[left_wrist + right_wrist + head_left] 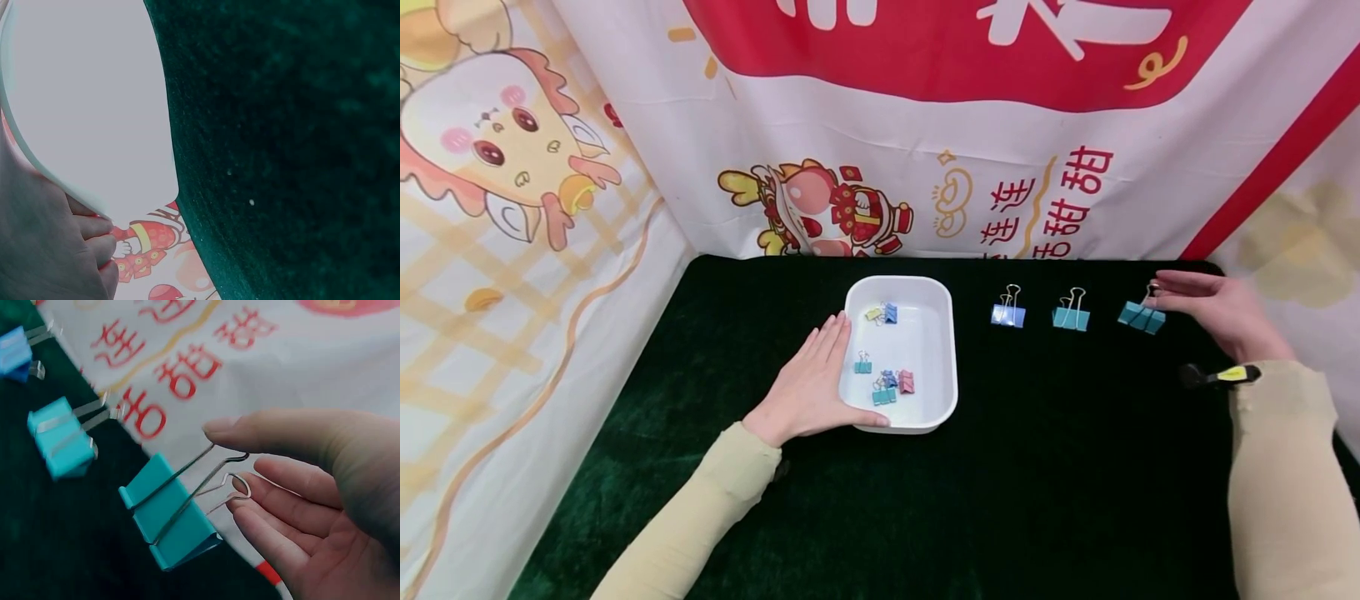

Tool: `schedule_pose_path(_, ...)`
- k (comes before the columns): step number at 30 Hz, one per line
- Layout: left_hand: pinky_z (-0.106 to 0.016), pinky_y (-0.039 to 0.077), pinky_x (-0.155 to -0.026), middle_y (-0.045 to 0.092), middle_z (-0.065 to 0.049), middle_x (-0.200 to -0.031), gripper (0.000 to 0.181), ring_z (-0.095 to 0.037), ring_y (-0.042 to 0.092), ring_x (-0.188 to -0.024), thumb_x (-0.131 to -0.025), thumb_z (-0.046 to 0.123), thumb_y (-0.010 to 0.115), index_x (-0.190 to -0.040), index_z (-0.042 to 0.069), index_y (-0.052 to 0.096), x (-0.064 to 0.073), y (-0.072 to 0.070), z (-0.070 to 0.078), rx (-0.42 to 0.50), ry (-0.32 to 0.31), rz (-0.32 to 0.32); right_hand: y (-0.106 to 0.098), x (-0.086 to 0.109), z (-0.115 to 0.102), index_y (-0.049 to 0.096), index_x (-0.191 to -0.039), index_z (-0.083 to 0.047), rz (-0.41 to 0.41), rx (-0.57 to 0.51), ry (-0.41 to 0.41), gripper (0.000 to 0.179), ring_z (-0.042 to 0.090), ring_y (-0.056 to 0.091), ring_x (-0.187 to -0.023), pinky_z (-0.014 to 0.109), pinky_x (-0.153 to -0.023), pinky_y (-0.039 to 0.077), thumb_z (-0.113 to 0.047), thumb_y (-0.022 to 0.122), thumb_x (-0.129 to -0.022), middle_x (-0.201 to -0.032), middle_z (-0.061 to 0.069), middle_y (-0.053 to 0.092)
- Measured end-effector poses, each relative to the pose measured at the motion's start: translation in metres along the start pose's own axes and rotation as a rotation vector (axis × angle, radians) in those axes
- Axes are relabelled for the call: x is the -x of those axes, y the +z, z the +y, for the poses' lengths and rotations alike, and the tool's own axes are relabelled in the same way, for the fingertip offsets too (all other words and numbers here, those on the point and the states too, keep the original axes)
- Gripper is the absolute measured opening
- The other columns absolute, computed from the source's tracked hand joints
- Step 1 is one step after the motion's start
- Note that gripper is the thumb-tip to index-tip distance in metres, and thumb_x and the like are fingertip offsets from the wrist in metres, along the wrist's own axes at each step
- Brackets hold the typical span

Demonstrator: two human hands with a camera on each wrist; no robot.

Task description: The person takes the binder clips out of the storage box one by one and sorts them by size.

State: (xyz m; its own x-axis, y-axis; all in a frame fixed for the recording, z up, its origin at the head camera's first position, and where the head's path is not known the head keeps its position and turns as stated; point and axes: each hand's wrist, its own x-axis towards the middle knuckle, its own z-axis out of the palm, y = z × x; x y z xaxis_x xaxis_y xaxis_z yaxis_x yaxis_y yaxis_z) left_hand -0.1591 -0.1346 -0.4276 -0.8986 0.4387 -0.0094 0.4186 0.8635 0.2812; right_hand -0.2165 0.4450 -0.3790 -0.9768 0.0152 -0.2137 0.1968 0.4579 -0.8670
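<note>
Straight fingers of my left hand [808, 387] rest along the left side of a white plastic tray [953, 367], with the thumb at its near edge. Inside the tray lie small binder clips: a teal one [862, 367], a pink one [907, 382], and several others in blue, teal and yellow. At the far right, my right hand [1225, 312] pinches the wire handles of a large teal binder clip [172, 515], thumb on one handle and fingertips at the other. That clip sits slightly tilted.
Left of the pinched clip stand another large teal binder clip [1071, 318] and a blue binder clip [1008, 315], forming a row. Dark green cloth [1037, 500] covers the table. A printed white curtain [850, 125] hangs behind its back edge.
</note>
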Motion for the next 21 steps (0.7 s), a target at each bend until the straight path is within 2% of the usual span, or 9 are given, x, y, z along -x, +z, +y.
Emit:
schedule_pose_path(4,-0.041,0.004,-0.123,-0.002,-0.004,-0.170,0.146,-0.018,-0.002,-0.154,-0.061,0.101,0.050,-0.164,0.008,0.004,0.001,0.000,0.000,0.003,-0.003,-0.005,-0.004,-0.003,0.015,0.065,-0.126,-0.039,-0.047,-0.059,0.001,0.032,-0.008,0.063,-0.104,0.011,-0.093,0.046,-0.027,0.073,-0.097,-0.116,-0.024,0.068)
schedule_pose_path(7,-0.040,0.004,-0.123,-0.002,-0.003,-0.170,0.145,-0.018,-0.002,-0.154,-0.061,0.101,0.049,-0.164,0.010,0.001,0.001,0.000,0.001,0.000,-0.002,-0.006,-0.005,-0.006,0.020,0.065,-0.112,-0.045,-0.071,-0.076,0.002,0.027,-0.005,0.066,-0.102,0.013,-0.096,0.045,-0.023,0.071,-0.099,-0.114,-0.025,0.068)
schedule_pose_path(13,-0.039,0.003,-0.123,-0.002,-0.003,-0.170,0.144,-0.017,-0.004,-0.154,-0.063,0.100,0.051,-0.164,0.014,-0.004,0.001,0.001,0.000,0.001,-0.003,-0.009,0.000,-0.018,0.035,0.067,-0.116,-0.039,-0.049,-0.120,-0.073,0.031,-0.005,0.065,-0.101,0.012,-0.087,0.050,-0.013,0.069,-0.099,-0.113,-0.024,0.067)
schedule_pose_path(16,-0.040,0.003,-0.123,-0.003,-0.003,-0.170,0.144,-0.017,-0.004,-0.154,-0.062,0.100,0.051,-0.164,0.014,-0.004,0.001,0.001,0.000,0.000,-0.004,-0.011,0.006,-0.023,0.038,0.067,-0.127,-0.030,-0.024,-0.148,-0.106,0.037,-0.006,0.065,-0.101,0.013,-0.085,0.051,-0.005,0.064,-0.101,-0.111,-0.024,0.067)
schedule_pose_path(19,-0.040,0.003,-0.123,-0.003,-0.003,-0.170,0.145,-0.017,-0.004,-0.154,-0.062,0.101,0.050,-0.164,0.013,-0.003,0.001,0.000,0.000,-0.001,-0.003,-0.010,0.013,-0.025,0.038,0.053,-0.147,-0.009,0.004,-0.108,-0.110,0.046,-0.008,0.062,-0.101,0.012,-0.085,0.051,-0.004,0.061,-0.102,-0.110,-0.027,0.065)
schedule_pose_path(21,-0.041,0.004,-0.123,-0.002,-0.004,-0.170,0.145,-0.018,-0.003,-0.154,-0.062,0.101,0.050,-0.164,0.012,-0.001,0.002,0.000,0.000,0.002,-0.001,-0.009,0.017,-0.027,0.038,0.041,-0.153,0.004,0.013,-0.074,-0.105,0.052,-0.009,0.062,-0.100,0.012,-0.086,0.050,-0.005,0.057,-0.104,-0.110,-0.029,0.063)
